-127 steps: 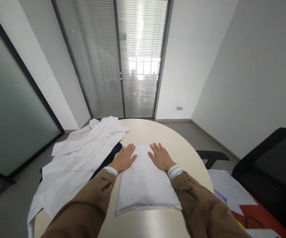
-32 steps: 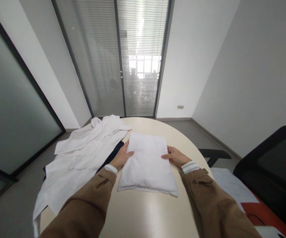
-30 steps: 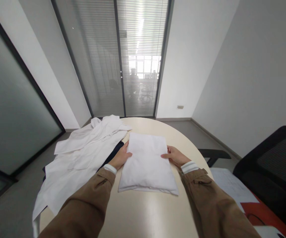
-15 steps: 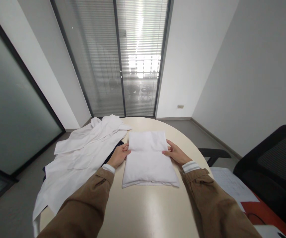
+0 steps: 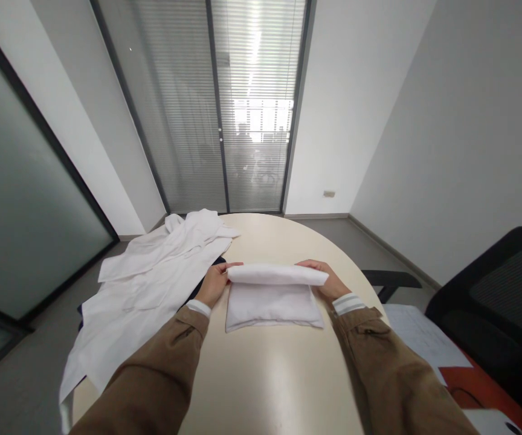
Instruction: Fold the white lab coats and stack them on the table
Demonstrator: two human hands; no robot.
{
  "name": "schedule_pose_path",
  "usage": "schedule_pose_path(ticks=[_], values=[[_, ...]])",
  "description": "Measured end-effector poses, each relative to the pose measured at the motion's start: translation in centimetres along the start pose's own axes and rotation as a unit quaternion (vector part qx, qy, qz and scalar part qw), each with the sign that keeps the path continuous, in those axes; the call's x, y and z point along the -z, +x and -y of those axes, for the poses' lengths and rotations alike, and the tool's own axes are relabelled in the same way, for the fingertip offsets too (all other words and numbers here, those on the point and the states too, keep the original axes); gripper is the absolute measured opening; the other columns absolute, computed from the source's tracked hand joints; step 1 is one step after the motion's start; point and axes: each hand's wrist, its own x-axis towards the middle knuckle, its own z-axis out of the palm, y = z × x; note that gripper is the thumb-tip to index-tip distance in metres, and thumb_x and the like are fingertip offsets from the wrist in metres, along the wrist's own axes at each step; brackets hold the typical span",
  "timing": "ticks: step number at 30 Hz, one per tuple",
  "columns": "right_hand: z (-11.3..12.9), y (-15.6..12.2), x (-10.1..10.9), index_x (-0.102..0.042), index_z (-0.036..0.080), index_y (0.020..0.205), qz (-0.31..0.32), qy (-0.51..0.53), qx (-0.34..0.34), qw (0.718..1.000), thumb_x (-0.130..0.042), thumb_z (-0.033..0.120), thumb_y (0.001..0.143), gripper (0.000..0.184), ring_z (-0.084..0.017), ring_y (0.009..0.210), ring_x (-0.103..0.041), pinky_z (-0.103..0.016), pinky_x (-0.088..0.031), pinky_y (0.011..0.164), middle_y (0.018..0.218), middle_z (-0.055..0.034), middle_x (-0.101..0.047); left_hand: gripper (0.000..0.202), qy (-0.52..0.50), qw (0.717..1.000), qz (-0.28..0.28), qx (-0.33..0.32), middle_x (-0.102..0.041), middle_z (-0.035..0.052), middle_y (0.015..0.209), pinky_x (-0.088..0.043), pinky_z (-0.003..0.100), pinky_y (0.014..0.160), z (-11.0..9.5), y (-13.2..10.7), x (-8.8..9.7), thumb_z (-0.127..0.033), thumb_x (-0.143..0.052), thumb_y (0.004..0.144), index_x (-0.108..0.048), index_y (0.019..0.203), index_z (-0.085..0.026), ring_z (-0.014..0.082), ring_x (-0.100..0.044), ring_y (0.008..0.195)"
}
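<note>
A folded white garment (image 5: 273, 304) lies on the pale table in front of me. Its far part is lifted and turned over toward me, making a raised flap across the top. At the left end of that fold, my left hand (image 5: 216, 283) is closed on the edge, thumb and fingers pinching it. My right hand (image 5: 328, 281) grips the right end, its fingers behind the flap and partly hidden by it. The lower part of the garment rests flat, with its near edge toward me.
Loose white clothes (image 5: 152, 290) are spread over the left of the round table (image 5: 261, 386), hanging off its edge, with dark fabric beneath. At the right stand a black chair (image 5: 496, 320), papers (image 5: 419, 332) and a red surface (image 5: 483, 386). A glass partition (image 5: 261, 169) rises behind.
The garment's far part has come up and over toward me, so it covers less table lengthwise. Both hands have stayed at its sides, turning with the fold.
</note>
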Motion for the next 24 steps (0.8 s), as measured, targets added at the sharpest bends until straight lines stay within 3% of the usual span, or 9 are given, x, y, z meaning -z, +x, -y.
schedule_pose_path(ticks=[3, 7, 11, 14, 17, 20, 24], values=[[-0.4, 0.2, 0.1, -0.075, 0.021, 0.101, -0.010, 0.022, -0.005, 1.000, -0.082, 0.031, 0.066, 0.037, -0.024, 0.094, -0.073, -0.039, -0.057, 0.086, 0.105, -0.0069, -0.078, 0.020, -0.014, 1.000, -0.005, -0.011, -0.077, 0.0078, 0.094, -0.042, 0.023, 0.056, -0.4, -0.2, -0.2, -0.026, -0.077, 0.066, -0.065, 0.079, -0.017, 0.0116, -0.057, 0.058], [-0.6, 0.2, -0.1, -0.073, 0.024, 0.109, -0.005, 0.015, -0.021, 1.000, -0.079, 0.032, 0.071, 0.039, -0.022, 0.090, -0.072, -0.039, -0.056, 0.087, 0.103, -0.0047, -0.078, 0.040, 0.036, 0.999, 0.008, -0.003, -0.068, -0.0007, 0.063, -0.034, 0.021, 0.048, -0.7, -0.3, -0.1, -0.033, -0.075, 0.073, -0.068, 0.108, -0.016, 0.0121, -0.052, 0.049], [-0.6, 0.2, 0.1, -0.074, 0.023, 0.106, -0.008, -0.010, -0.030, 0.999, -0.076, 0.035, 0.076, 0.033, -0.023, 0.088, -0.071, -0.038, -0.056, 0.084, 0.097, -0.0039, -0.078, 0.036, 0.065, 0.996, 0.056, 0.010, -0.065, 0.0002, 0.059, -0.034, 0.022, 0.048, -0.7, -0.3, 0.0, -0.034, -0.076, 0.071, -0.074, 0.101, -0.013, 0.0134, -0.054, 0.050], [-0.9, 0.3, 0.3, -0.073, 0.024, 0.108, -0.008, 0.011, -0.046, 0.999, -0.073, 0.037, 0.078, 0.033, -0.022, 0.083, -0.071, -0.037, -0.056, 0.080, 0.095, -0.0027, -0.078, 0.035, 0.062, 0.997, 0.040, 0.012, -0.067, 0.0007, 0.061, -0.036, 0.022, 0.049, -0.6, -0.2, -0.1, -0.033, -0.077, 0.070, -0.075, 0.099, -0.014, 0.0126, -0.053, 0.050], [-1.2, 0.4, 0.4, -0.072, 0.023, 0.108, -0.023, 0.029, -0.065, 0.997, -0.073, 0.038, 0.077, 0.034, -0.021, 0.079, -0.071, -0.036, -0.057, 0.077, 0.091, -0.0026, -0.078, 0.028, 0.012, 0.999, 0.034, 0.002, -0.076, 0.0088, 0.086, -0.047, 0.025, 0.060, -0.5, -0.3, -0.3, -0.034, -0.075, 0.073, -0.073, 0.094, -0.015, 0.0170, -0.066, 0.068], [-1.0, 0.2, 0.3, -0.072, 0.023, 0.109, -0.033, 0.031, -0.067, 0.997, -0.076, 0.035, 0.074, 0.037, -0.021, 0.081, -0.071, -0.037, -0.057, 0.078, 0.093, -0.0038, -0.078, 0.029, -0.016, 0.999, 0.052, -0.006, -0.074, 0.0155, 0.115, -0.054, 0.032, 0.079, -0.5, -0.4, -0.4, -0.027, -0.078, 0.070, -0.072, 0.096, -0.016, 0.0238, -0.070, 0.096], [-0.6, -0.1, 0.2, -0.071, 0.023, 0.112, -0.020, -0.002, -0.056, 0.998, -0.078, 0.030, 0.069, 0.044, -0.022, 0.087, -0.071, -0.037, -0.057, 0.081, 0.099, -0.0057, -0.078, 0.035, 0.052, 0.997, 0.060, -0.019, -0.075, 0.0153, 0.111, -0.052, 0.042, 0.096, -0.5, -0.3, -0.1, -0.023, -0.078, 0.067, -0.074, 0.100, -0.015, 0.0277, -0.070, 0.102]])
